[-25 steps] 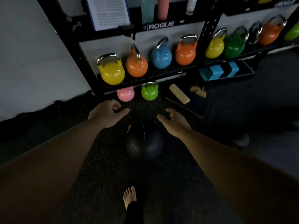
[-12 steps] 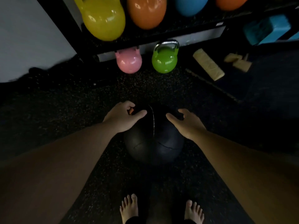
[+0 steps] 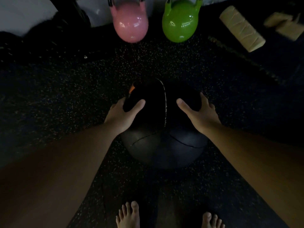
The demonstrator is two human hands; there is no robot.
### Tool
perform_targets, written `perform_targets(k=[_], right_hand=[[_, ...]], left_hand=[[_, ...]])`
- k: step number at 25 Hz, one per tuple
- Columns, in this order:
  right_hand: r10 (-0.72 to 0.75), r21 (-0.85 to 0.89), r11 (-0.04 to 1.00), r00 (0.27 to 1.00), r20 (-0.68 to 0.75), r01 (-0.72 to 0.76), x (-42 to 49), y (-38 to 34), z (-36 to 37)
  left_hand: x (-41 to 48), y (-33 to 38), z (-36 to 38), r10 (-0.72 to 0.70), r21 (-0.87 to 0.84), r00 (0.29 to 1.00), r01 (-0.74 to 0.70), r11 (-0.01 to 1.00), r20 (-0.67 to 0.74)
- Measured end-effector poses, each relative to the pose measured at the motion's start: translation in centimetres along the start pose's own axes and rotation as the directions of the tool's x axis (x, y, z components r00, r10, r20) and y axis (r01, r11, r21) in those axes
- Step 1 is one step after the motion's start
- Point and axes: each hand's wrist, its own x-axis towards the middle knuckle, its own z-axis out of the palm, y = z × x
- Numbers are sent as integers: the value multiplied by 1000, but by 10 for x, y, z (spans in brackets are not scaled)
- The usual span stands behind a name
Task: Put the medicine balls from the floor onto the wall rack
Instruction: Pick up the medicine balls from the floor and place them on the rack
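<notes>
While it sits on the dark speckled floor [image 3: 69,89], the black medicine ball [image 3: 164,139] is held between both hands, one on each flank of its upper half. On the ball's left shoulder the left hand [image 3: 122,115] is pressed, thumb lying across the top surface and the other fingers curled down the far side, out of sight. Across the seam [image 3: 165,106], which runs over the crown of the ball, the right hand [image 3: 199,115] mirrors it on the right shoulder, thumb pointing toward the seam and fingers spread over the far curve. Both hands are wrapped against the ball with palms in contact; whether the ball bears on the floor or is just lifted cannot be told. A small orange mark [image 3: 131,89] shows on the ball just beyond the left hand's fingers.

Beyond the ball, well apart from it, a pink kettlebell [image 3: 130,23] and a green kettlebell [image 3: 180,22] stand side by side. Farther from the ball to its right lies a pale wooden block [image 3: 241,28]. Nearer than the ball, two bare feet [image 3: 129,216] stand at the bottom edge.
</notes>
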Motion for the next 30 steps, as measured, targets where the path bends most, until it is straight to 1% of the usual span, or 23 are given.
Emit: perform_targets(k=[4,6,8,10,11,12,14,17,21,25,30], right_hand=[[11,14,1000,1000,-2,-11,4,3,-1],[26,52,998,1000,-4,-25,3,6,2],[26,107,994,999,-38,-22,3,11,7],[8,127,992,998,-67,0,1,15,13],[-4,136,991,996,-84,16,1,16,16],[-15,153,988,994,-104,31,1,17,18],[-11,223,974,991,-133,41,0,17,16],[-3,349,935,983,-181,67,-17,11,2],[-26,462,875,966,-259,148,-55,-22,-30],[-52,506,835,947,-317,215,-105,-101,-98],[-154,524,759,889,-432,386,-192,-227,-211]], left_hand=[[4,5,4,-34,-136,999,36,990,15],[5,4,8,-66,-226,998,68,972,18],[5,-2,13,-129,-332,991,133,934,35],[3,-7,17,-207,-441,974,229,868,97],[2,-8,17,-224,-489,966,257,833,127],[3,-7,18,-230,-524,963,268,808,138],[2,-2,19,-241,-552,964,264,791,115],[-7,20,13,-233,-547,972,215,809,36],[-37,71,-27,-137,-501,989,94,861,-50],[-82,157,-112,-48,-502,989,-29,864,-141],[-166,286,-246,85,-494,965,-202,846,-248]])
